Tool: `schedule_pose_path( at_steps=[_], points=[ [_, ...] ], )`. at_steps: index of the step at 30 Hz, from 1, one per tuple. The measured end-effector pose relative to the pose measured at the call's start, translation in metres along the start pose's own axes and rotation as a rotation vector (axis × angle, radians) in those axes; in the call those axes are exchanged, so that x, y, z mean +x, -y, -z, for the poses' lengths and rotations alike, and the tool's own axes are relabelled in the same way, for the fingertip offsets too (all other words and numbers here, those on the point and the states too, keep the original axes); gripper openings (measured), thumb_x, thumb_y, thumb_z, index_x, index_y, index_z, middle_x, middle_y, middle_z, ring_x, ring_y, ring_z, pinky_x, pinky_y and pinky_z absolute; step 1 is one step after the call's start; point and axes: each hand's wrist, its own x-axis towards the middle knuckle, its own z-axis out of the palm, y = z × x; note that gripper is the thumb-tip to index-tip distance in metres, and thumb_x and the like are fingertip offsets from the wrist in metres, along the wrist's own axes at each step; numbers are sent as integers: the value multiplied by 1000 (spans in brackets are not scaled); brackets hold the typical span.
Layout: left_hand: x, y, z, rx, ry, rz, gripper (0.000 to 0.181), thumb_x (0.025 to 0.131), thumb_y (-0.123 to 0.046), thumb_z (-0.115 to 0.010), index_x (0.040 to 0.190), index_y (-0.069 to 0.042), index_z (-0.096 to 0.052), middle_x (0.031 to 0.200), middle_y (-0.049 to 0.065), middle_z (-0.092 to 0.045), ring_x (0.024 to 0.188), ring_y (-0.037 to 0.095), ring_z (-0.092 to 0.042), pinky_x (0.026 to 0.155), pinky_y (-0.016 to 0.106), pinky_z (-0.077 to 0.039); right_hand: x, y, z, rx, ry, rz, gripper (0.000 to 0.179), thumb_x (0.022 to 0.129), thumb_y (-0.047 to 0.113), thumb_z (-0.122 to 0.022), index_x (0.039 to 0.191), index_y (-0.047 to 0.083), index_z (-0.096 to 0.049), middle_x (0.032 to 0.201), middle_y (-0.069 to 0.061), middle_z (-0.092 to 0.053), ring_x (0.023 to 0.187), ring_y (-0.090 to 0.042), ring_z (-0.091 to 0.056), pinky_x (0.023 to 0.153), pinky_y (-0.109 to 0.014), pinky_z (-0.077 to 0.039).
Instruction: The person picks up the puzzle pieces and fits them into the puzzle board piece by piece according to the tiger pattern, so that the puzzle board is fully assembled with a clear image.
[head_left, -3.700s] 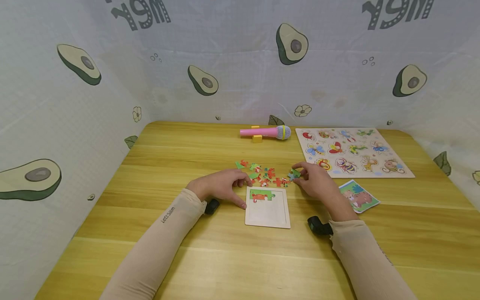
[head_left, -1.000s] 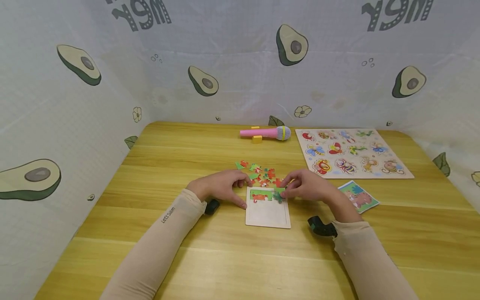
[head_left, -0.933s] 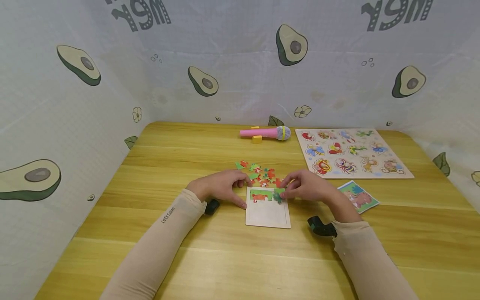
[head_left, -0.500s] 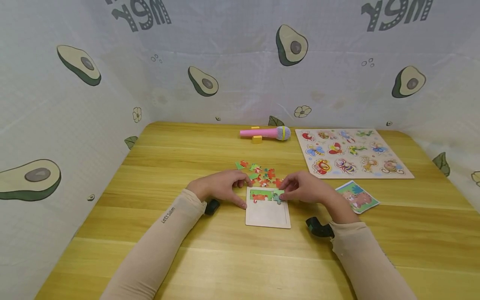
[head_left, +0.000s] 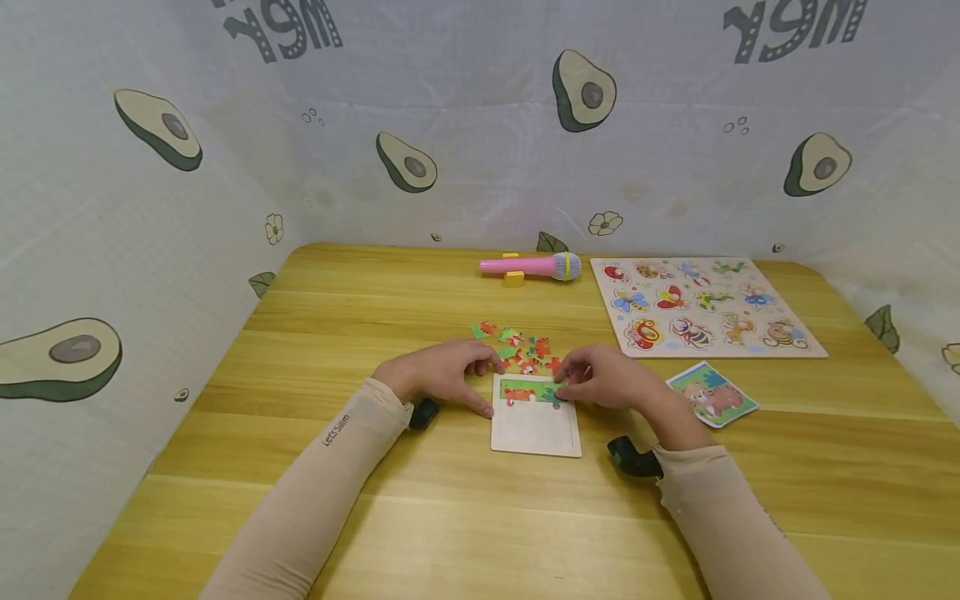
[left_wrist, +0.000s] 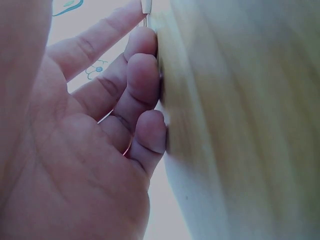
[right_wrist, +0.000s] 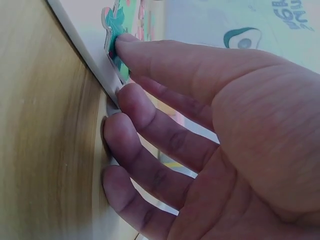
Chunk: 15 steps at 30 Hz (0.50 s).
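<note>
A pale wooden puzzle board [head_left: 534, 433] lies flat between my hands, with joined green and red jigsaw pieces [head_left: 517, 389] along its far edge. My left hand [head_left: 442, 371] touches the board's left side with its thumb and its far left corner with the index finger. In the left wrist view its other fingertips [left_wrist: 151, 131] rest on the table. My right hand [head_left: 611, 379] pinches a green and teal jigsaw piece [head_left: 551, 395] in the board's far right corner. The right wrist view shows the thumb on that piece and lower fingers along the board's edge.
Several loose jigsaw pieces [head_left: 512, 336] lie just beyond the board. Farther back is a pink toy microphone [head_left: 525, 265]. An insect puzzle board [head_left: 708, 308] lies at the back right, with a picture card [head_left: 720, 398] nearer, beside my right wrist.
My right hand has carried the jigsaw piece from beyond the board's right corner down into it. Over the last second the piece has shifted slightly and sits against its neighbours. The left hand stays put.
</note>
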Motion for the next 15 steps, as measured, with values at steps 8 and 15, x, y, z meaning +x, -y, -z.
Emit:
schedule_pose_path(
  at_steps=[8,15],
  points=[
    [0,-1,0,-16,-2,6,60,77,-42,-88,125,-16,-63,101,1,-52,93,16,-47,81,30,-41,0,4,-1,-41,-10,-17,10,91,15,-76,97,8,-72,79,-2,-59,73,-18,-52,65,-34,-44],
    [1,1,0,-4,-2,10,60,77,-44,-88,125,-17,-63,102,0,-53,93,15,-48,82,30,-42,1,5,-1,-100,-7,-12,7,92,16,-76,94,10,-74,82,0,-63,76,-17,-53,69,-34,-46]
  ],
)
